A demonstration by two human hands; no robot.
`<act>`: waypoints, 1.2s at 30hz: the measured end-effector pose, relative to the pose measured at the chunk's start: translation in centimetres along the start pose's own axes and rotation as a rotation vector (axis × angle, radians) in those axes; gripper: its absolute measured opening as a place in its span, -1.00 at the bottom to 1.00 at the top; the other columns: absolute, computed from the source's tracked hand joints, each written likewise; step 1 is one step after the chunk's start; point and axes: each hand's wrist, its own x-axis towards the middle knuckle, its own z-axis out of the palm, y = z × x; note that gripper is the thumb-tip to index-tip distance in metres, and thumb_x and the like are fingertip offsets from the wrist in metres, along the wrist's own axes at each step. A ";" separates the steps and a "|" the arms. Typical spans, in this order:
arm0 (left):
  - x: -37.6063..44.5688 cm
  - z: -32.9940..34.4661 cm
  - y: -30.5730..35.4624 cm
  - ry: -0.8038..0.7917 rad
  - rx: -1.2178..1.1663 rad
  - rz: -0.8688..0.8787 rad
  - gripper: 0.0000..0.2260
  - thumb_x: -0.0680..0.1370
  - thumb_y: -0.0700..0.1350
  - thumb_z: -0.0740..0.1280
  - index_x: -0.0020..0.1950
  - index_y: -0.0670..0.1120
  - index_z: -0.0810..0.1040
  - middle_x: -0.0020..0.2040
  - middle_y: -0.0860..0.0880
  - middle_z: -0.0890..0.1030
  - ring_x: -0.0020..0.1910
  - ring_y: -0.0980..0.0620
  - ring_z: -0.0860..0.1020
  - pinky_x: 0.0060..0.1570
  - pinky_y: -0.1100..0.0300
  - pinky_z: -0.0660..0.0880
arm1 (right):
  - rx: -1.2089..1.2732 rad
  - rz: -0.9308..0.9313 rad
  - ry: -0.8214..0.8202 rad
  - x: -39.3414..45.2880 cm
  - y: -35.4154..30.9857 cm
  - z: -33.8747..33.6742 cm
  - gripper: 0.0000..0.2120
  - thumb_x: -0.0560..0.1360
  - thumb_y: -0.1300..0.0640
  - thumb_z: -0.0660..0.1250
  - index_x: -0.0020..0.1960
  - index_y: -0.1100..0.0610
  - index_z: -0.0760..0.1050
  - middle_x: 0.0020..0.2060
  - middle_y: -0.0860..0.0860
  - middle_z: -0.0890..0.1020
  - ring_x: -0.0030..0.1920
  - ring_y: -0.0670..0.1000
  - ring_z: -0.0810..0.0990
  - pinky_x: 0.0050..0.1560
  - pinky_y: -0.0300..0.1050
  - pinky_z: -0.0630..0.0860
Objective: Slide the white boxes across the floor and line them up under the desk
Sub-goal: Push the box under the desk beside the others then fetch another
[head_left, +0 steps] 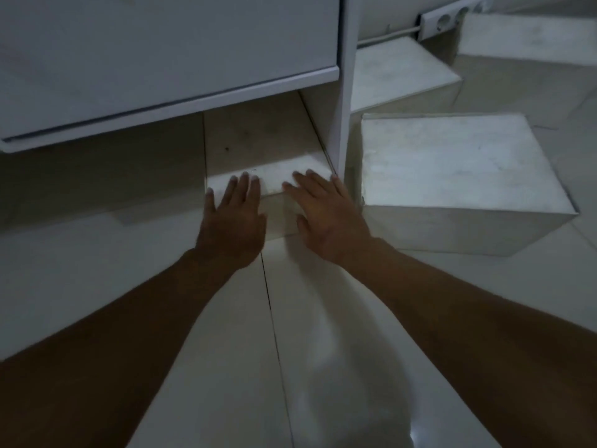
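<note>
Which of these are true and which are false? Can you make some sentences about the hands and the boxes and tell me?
1. Both hands are flat on the same box. True: the left hand and the right hand press on the small box at the desk opening.
2. The right hand is holding the big box. False: the big box sits untouched, right of the desk panel.
3. A power strip lies at the top right. True: the power strip is there.
4. Only one box is on the floor. False: two more boxes sit behind the big one.
</note>
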 end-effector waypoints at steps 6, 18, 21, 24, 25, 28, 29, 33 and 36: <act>-3.6 -0.5 4.8 0.294 -0.260 0.179 -0.61 0.57 -0.03 0.26 0.32 -0.21 0.52 0.25 -0.19 0.58 0.23 -0.17 0.53 0.24 -0.07 0.45 | 0.137 0.082 0.295 -6.1 2.5 -3.5 -0.66 0.55 0.17 0.25 0.30 0.18 0.54 0.29 0.13 0.56 0.30 0.11 0.50 0.30 0.04 0.41; -0.3 -4.0 20.0 0.278 -0.501 0.123 -0.60 0.62 0.08 0.23 0.41 -0.06 0.46 0.36 -0.04 0.51 0.34 -0.02 0.44 0.23 0.19 0.30 | 0.118 0.534 0.429 -13.1 11.8 -12.8 -0.63 0.61 0.01 0.24 0.37 0.10 0.49 0.35 0.04 0.52 0.38 0.02 0.42 0.35 0.06 0.35; 1.6 -3.4 20.9 0.288 -0.499 0.080 -0.59 0.62 0.07 0.24 0.40 -0.10 0.46 0.36 -0.10 0.50 0.35 -0.08 0.42 0.29 0.09 0.32 | 0.114 0.629 0.369 -13.1 14.4 -13.4 -0.56 0.62 -0.08 0.19 0.44 0.05 0.40 0.44 0.03 0.42 0.46 0.03 0.30 0.44 0.08 0.24; 3.9 -2.5 21.6 0.267 -0.515 -0.031 -0.54 0.61 0.10 0.23 0.44 -0.10 0.41 0.41 -0.13 0.44 0.40 -0.13 0.36 0.36 -0.03 0.31 | 0.073 0.700 0.246 -12.9 17.1 -13.6 -0.46 0.61 -0.18 0.15 0.52 0.02 0.25 0.54 0.03 0.23 0.54 0.04 0.11 0.50 0.05 0.05; 4.6 -2.1 21.7 0.262 -0.509 -0.070 -0.51 0.61 0.13 0.22 0.46 -0.10 0.38 0.43 -0.14 0.42 0.41 -0.14 0.34 0.37 -0.07 0.30 | 0.048 0.700 0.205 -12.8 17.8 -13.4 -0.43 0.61 -0.21 0.14 0.54 0.01 0.21 0.56 0.03 0.18 0.56 0.04 0.06 0.52 0.06 0.01; 6.4 -0.8 21.9 0.232 -0.444 -0.197 -0.40 0.57 0.23 0.21 0.50 -0.09 0.31 0.47 -0.18 0.34 0.45 -0.18 0.29 0.38 -0.16 0.28 | 0.040 0.728 0.107 -12.0 19.4 -12.6 -0.36 0.60 -0.27 0.09 0.57 0.00 0.12 0.59 0.04 0.07 0.58 0.03 -0.05 0.55 0.08 -0.08; 6.9 -0.5 22.0 0.214 -0.418 -0.241 -0.36 0.56 0.26 0.21 0.51 -0.11 0.29 0.48 -0.20 0.33 0.45 -0.20 0.28 0.38 -0.17 0.28 | 0.060 0.762 0.086 -11.6 19.8 -12.2 -0.34 0.59 -0.29 0.08 0.58 0.01 0.09 0.59 0.05 0.04 0.58 0.04 -0.07 0.55 0.09 -0.09; 8.1 0.8 22.1 0.162 -0.432 -0.378 -0.29 0.50 0.33 0.23 0.47 -0.12 0.29 0.42 -0.21 0.37 0.39 -0.24 0.35 0.30 -0.18 0.36 | 0.062 0.861 0.036 -10.1 20.7 -11.1 -0.18 0.54 -0.36 0.13 0.60 0.05 -0.03 0.60 0.12 -0.02 0.58 0.11 -0.04 0.53 0.14 -0.01; 9.0 0.7 22.5 0.083 -0.490 -0.527 -0.22 0.46 0.40 0.21 0.47 -0.12 0.28 0.38 -0.19 0.44 0.33 -0.26 0.42 0.26 -0.13 0.40 | 0.113 0.982 0.027 -9.0 21.1 -11.2 0.02 0.43 -0.47 0.21 0.61 0.09 -0.13 0.59 0.17 -0.03 0.55 0.19 0.08 0.46 0.16 0.12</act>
